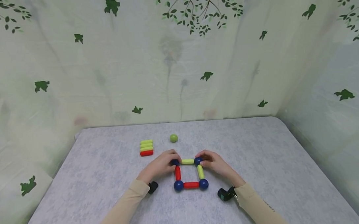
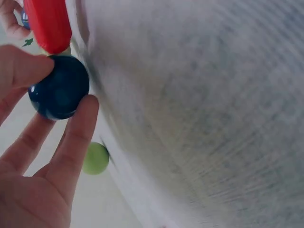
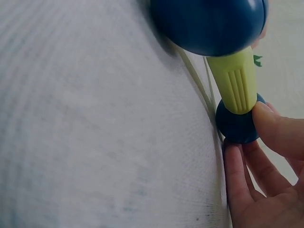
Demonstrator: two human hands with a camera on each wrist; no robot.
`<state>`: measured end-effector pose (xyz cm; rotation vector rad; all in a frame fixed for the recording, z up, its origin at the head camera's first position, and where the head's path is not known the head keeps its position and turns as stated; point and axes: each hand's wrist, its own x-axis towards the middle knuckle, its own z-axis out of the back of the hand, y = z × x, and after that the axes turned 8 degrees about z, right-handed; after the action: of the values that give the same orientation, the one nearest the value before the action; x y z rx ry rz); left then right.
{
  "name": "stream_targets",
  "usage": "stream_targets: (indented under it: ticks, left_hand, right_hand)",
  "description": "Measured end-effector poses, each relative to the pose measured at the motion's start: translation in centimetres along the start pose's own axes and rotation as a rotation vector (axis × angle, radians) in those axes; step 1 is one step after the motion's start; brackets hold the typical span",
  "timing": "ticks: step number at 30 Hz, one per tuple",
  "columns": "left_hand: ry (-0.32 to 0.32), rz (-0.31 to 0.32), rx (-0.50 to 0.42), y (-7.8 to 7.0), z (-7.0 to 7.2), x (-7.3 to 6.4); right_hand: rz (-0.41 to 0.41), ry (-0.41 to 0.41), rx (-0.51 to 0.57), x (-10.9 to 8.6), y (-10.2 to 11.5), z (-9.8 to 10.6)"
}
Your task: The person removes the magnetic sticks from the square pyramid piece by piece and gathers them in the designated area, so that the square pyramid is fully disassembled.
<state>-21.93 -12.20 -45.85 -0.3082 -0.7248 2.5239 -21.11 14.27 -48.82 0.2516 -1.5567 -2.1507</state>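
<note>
A square of rods and balls lies on the table, with a blue ball at each corner. Its near rod (image 1: 191, 185) and left rod (image 1: 177, 173) are red; the far rod (image 1: 187, 161) and right rod (image 1: 200, 172) are yellow-green. My left hand (image 1: 162, 163) grips the far-left blue ball (image 2: 59, 88) between thumb and fingers. With my right hand (image 1: 215, 163) I hold the far-right blue ball (image 3: 239, 124), thumb on one side and fingers on the other. Both near corners, the left blue ball (image 1: 178, 185) and the right blue ball (image 1: 203, 184), are untouched.
Left of the square, several yellow-green rods (image 1: 146, 145) lie in a row beside a red rod (image 1: 146, 153). A green ball (image 1: 173, 138) sits farther back on the grey table (image 1: 110, 180). Behind it hangs a leaf-patterned curtain (image 1: 130, 67).
</note>
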Motion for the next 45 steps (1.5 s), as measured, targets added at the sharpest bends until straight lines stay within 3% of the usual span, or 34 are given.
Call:
stream_targets:
  ticks: [3,7,10,14,22,28,33,35,37,42,45]
  left_hand:
    - [-0.079,0.052,-0.109,0.5,0.0,0.0]
    - [-0.230,0.127,-0.275,1.0,0.1,0.8]
    - [-0.303,0.195,-0.335,1.4,0.3,1.8]
    - [-0.328,0.269,-0.341,1.8,0.0,3.1]
    - [-0.346,0.327,-0.273,1.6,-0.7,5.1]
    - [-0.383,0.315,-0.280,1.5,-0.8,5.6]
    - [-0.409,0.286,-0.305,1.4,-0.7,5.1]
    - [-0.400,0.254,-0.313,1.3,-0.6,4.6]
    - [-0.349,0.204,-0.331,1.1,-0.5,3.9]
    - [-0.075,0.078,-0.362,0.2,-0.8,2.4]
    - [0.006,0.033,-0.320,-0.5,-1.3,2.0]
  right_hand:
    - [0.004,0.000,-0.005,0.0,0.0,0.0]
    - [0.002,-0.001,-0.013,-0.1,-0.1,0.0]
    - [0.006,0.004,-0.010,-0.2,-0.1,-0.1]
    - [0.002,0.002,-0.001,-0.2,0.0,-0.2]
    - [-0.006,-0.007,-0.002,-0.1,-0.2,-0.3]
    - [-0.003,-0.002,-0.008,0.0,-0.2,-0.4]
    - [0.002,0.001,-0.003,-0.1,-0.1,-0.3]
    - [0.003,0.003,-0.002,-0.1,0.0,-0.2]
    - [0.001,0.004,-0.001,-0.1,-0.1,-0.2]
    - [-0.001,0.001,-0.005,0.1,-0.3,-0.1]
    - [0.001,0.000,-0.001,0.1,-0.4,-0.1]
